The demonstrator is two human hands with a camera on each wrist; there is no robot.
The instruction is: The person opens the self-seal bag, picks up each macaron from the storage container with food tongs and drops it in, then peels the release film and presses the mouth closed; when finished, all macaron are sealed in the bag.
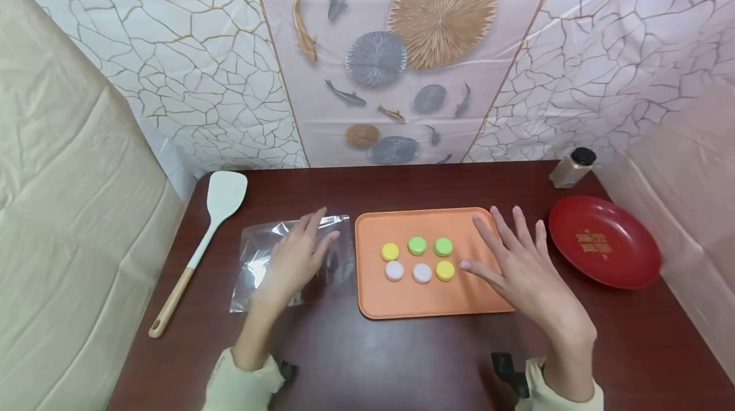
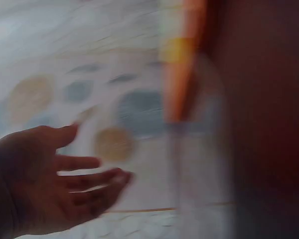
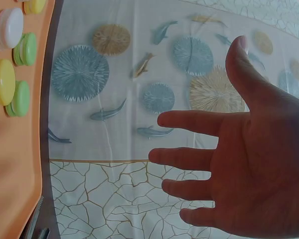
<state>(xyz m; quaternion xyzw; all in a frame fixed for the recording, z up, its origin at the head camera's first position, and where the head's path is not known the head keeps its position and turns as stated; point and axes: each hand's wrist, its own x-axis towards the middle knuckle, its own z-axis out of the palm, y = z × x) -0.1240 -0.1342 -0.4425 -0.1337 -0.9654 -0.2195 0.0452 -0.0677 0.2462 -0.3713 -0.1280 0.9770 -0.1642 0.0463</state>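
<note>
My left hand (image 1: 293,261) is over a clear plastic bag (image 1: 252,270) on the left of the table, its fingers extended and nothing in its grasp. On the other side, my right hand (image 1: 525,270) spreads its fingers above the right end of an orange tray (image 1: 402,306). Several macarons lie in two rows on the tray: green ones (image 1: 417,246) at the back, a yellow one (image 1: 390,252) at the left, pale lilac ones (image 1: 422,273) and another yellow one (image 1: 445,270) in front. The right wrist view shows an empty palm; the left wrist view is blurred.
A white spatula (image 1: 225,194) with a wooden handle lies at the far left. At the right sits a red plate (image 1: 611,242) with gold lettering, and behind it a black-capped jar (image 1: 573,167). Patterned sheeting (image 1: 379,111) hangs along the table's back edge.
</note>
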